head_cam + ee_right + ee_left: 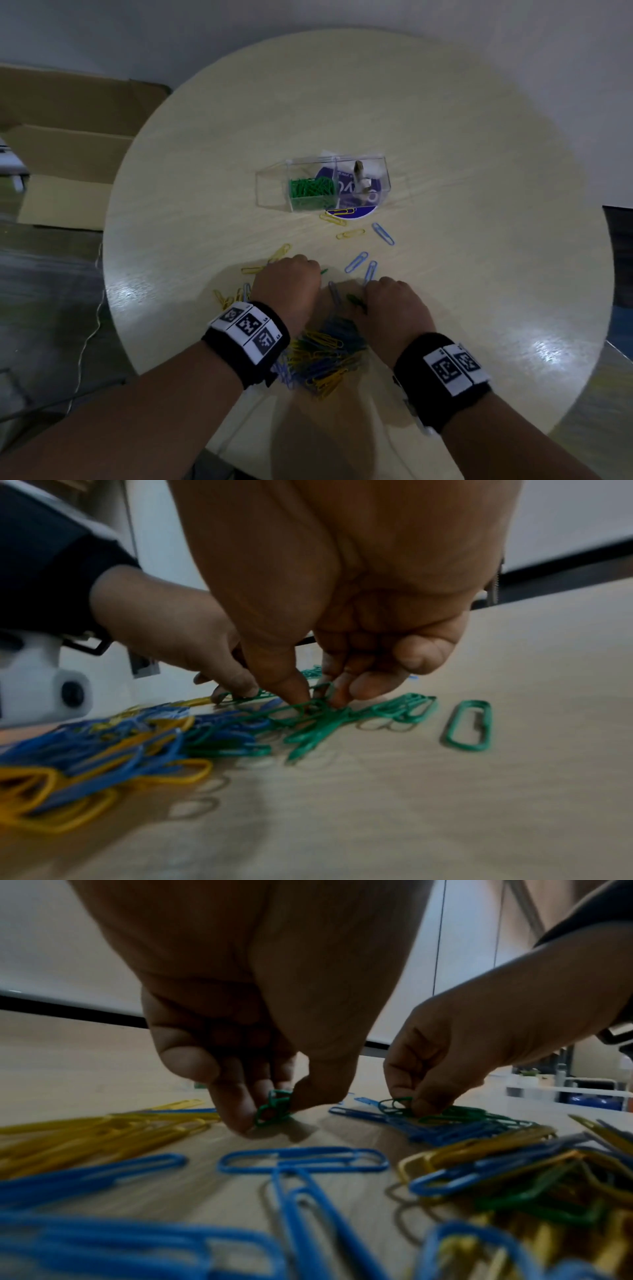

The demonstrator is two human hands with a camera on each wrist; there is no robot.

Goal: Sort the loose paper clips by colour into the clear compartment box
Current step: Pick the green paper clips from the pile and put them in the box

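Observation:
A mixed pile of blue, yellow and green paper clips lies at the near edge of the round table, between my wrists. My left hand pinches green clips between thumb and fingers just above the tabletop. Beside it, my right hand pinches green clips at the edge of a green cluster. One green clip lies alone to the right. The clear compartment box stands at the table's middle; its left compartment holds green clips.
Loose yellow clips and blue clips are scattered between the box and my hands. A purple round label lies under the box. Cardboard boxes stand on the floor to the left of the table.

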